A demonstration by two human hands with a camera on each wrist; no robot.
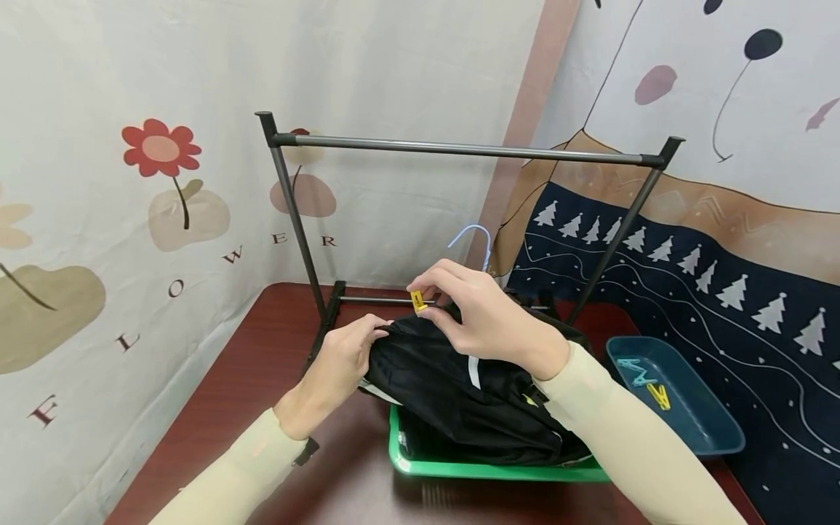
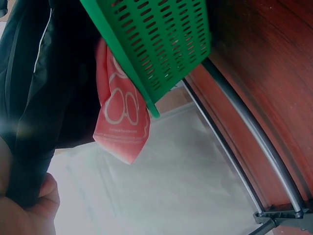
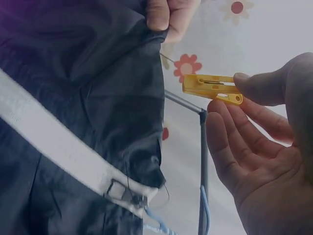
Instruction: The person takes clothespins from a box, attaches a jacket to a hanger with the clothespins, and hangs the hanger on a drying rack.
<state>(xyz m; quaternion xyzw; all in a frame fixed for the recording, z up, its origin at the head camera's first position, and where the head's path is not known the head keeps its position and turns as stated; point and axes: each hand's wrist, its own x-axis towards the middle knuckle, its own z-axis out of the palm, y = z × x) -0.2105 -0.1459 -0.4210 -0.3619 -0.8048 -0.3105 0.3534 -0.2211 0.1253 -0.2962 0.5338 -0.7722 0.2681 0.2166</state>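
A black cloth item with a white strap (image 1: 446, 386) hangs partly over a green basket (image 1: 505, 472). Its upper left edge is pinched by my left hand (image 1: 341, 357), thumb and fingers on the fabric. My right hand (image 1: 488, 313) pinches a yellow clothespin (image 3: 212, 88) between thumb and fingertips, just right of my left hand and beside the cloth's edge. In the right wrist view the clothespin stands apart from the black fabric (image 3: 98, 98). Behind my right hand rises the hook of a light blue hanger (image 1: 475, 230); its lower part is hidden.
A metal rack (image 1: 459, 148) stands over the table (image 1: 262, 386) behind the basket. At the right, a dark blue tray (image 1: 702, 408) holds light blue clothespins (image 1: 636, 372) and a yellow one (image 1: 659, 397). Red cloth (image 2: 122, 107) hangs out beside the basket in the left wrist view.
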